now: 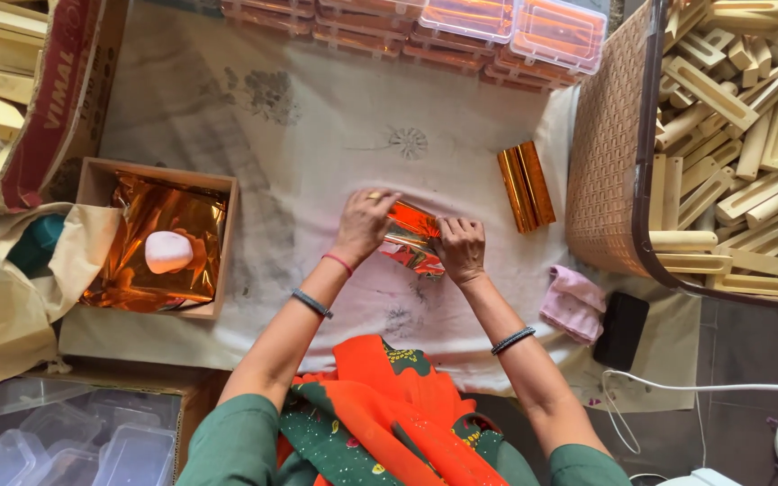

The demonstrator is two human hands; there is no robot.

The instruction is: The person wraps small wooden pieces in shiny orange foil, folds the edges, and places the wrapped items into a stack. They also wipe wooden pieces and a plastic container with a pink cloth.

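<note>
A small piece being wrapped in shiny orange foil (pixel 411 236) lies on the white cloth (pixel 317 135) in front of me. My left hand (pixel 366 225) presses on its left end, fingers curled over the foil. At the right end my right hand (pixel 461 247) grips the foil too. Two finished foil-wrapped pieces (pixel 526 185) lie side by side just to the right, apart from my hands.
A wooden box (pixel 218 243) at the left holds crumpled orange foil sheets weighted by a pale stone (pixel 168 251). A woven basket (pixel 610 144) of bare wooden pieces stands at the right. Clear lidded boxes (pixel 497 27) line the far edge. A pink cloth (pixel 574 301) and black phone (pixel 621 329) lie nearby.
</note>
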